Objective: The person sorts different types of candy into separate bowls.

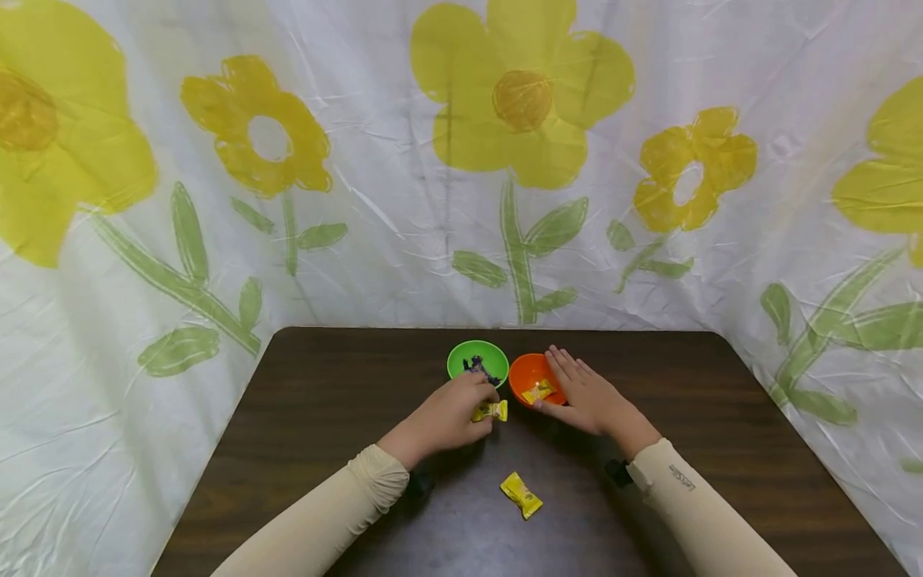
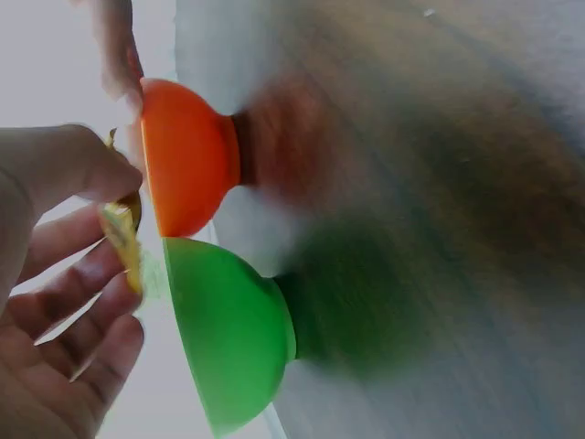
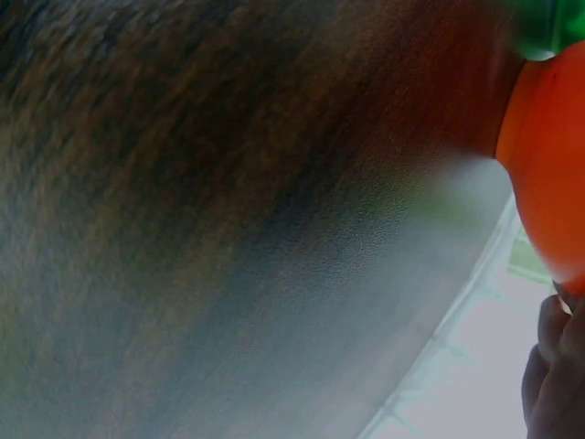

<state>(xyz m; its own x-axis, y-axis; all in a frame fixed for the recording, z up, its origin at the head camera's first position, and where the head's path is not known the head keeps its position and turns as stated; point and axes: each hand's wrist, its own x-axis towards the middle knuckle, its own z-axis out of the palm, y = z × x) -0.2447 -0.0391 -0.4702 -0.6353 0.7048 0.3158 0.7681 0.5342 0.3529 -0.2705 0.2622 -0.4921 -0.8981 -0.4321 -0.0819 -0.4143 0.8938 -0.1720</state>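
Observation:
My left hand (image 1: 449,418) pinches a yellow-wrapped candy (image 1: 494,411) between thumb and fingers, just in front of the two bowls. In the left wrist view that candy (image 2: 122,240) hangs at rim height. My right hand (image 1: 593,399) lies against the right side of an orange bowl (image 1: 516,378), fingers straight along its rim and thumb by its near edge. Inside this bowl sits another yellow-wrapped candy (image 1: 538,392). Beside it on the left, a green bowl (image 1: 461,353) contains dark purple wrapped candies (image 1: 479,366), partly hidden by my left hand.
One more yellow-wrapped candy (image 1: 521,496) lies on the dark wooden table (image 1: 324,401), between my forearms. Behind the table's far edge hangs a white curtain (image 1: 389,240) with yellow flowers.

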